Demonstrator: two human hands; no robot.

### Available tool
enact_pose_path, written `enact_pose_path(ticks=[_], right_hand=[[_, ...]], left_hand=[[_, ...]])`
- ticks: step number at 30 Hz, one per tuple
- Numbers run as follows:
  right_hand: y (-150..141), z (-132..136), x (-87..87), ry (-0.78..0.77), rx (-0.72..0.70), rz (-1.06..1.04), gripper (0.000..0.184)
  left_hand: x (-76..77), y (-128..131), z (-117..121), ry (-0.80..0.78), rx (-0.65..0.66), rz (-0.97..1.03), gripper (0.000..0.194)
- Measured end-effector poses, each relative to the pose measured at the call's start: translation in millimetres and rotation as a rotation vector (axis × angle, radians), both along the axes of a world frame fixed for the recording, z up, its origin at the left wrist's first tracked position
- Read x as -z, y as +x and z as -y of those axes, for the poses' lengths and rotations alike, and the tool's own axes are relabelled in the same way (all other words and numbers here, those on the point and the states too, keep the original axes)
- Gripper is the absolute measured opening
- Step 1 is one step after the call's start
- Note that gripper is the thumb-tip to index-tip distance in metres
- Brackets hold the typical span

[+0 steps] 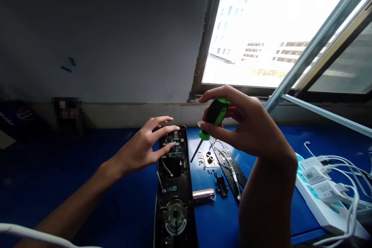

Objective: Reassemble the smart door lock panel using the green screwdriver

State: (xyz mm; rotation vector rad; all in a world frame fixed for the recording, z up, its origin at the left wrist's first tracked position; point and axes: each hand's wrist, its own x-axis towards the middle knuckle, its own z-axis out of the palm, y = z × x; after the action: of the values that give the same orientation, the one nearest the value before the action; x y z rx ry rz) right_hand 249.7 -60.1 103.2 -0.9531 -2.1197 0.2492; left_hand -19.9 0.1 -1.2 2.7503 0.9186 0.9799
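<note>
Left hand (139, 149) open over a circuit board (173, 144), right hand (247, 128) gripping a green-black screwdriver (215, 114)

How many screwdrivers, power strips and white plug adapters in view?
green-handled screwdriver: 1
white power strip: 1
white plug adapters: 3
Total: 5

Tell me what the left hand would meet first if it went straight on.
Likely the green-and-black screwdriver in the right hand, just past the fingertips of the left hand; depth is hard to judge here.
</note>
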Motion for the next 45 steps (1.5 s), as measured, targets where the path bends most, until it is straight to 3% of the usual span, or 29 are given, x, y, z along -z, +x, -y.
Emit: enact_pose_path(ticks=[7, 10, 18, 24, 34, 37, 39, 42, 45], right_hand=[[-14.0, -3.7, 3.3, 0.107, 0.08, -0.004, 0.036], [-15.9, -3.9, 3.7, 0.119, 0.095, 0.004, 0.037], [-20.6, -10.5, 8.0, 0.127, 0.089, 0.015, 0.037], [-22.1, -16.8, 12.1, 0.106, 0.093, 0.022, 0.037], [-26.1, -35.9, 19.5, -0.016, 0.067, 0.169, 0.038], [-27.4, -42.3, 22.2, -0.064, 0.074, 0.24, 0.036], [-27.8, -44.6, 23.3, -0.076, 0.093, 0.277, 0.035], [-27.7, -45.2, 23.6, -0.088, 0.098, 0.308, 0.032], [-26.3, -43.6, 22.7, -0.102, 0.106, 0.327, 0.033]], left_hand=[[-10.1, -12.1, -2.1, -0.363, -0.023, 0.04, 0.062], [-9.9, -10.5, -1.2, -0.557, 0.002, 0.112, 0.06], [-10.1, -10.1, -7.4, -0.816, 0.134, 0.25, 0.054], [-6.9, -15.2, -25.0, -0.725, 0.029, 0.255, 0.058], [27.4, -7.4, -58.6, -0.592, -0.152, 0.441, 0.05], [33.6, -0.9, -45.7, -0.46, -0.241, 0.418, 0.049], [35.5, 6.1, -27.1, -0.328, -0.282, 0.279, 0.061], [35.8, 20.9, 5.8, -0.38, -0.301, 0.008, 0.097], [36.3, 35.9, 27.8, -0.412, -0.381, -0.035, 0.091]])
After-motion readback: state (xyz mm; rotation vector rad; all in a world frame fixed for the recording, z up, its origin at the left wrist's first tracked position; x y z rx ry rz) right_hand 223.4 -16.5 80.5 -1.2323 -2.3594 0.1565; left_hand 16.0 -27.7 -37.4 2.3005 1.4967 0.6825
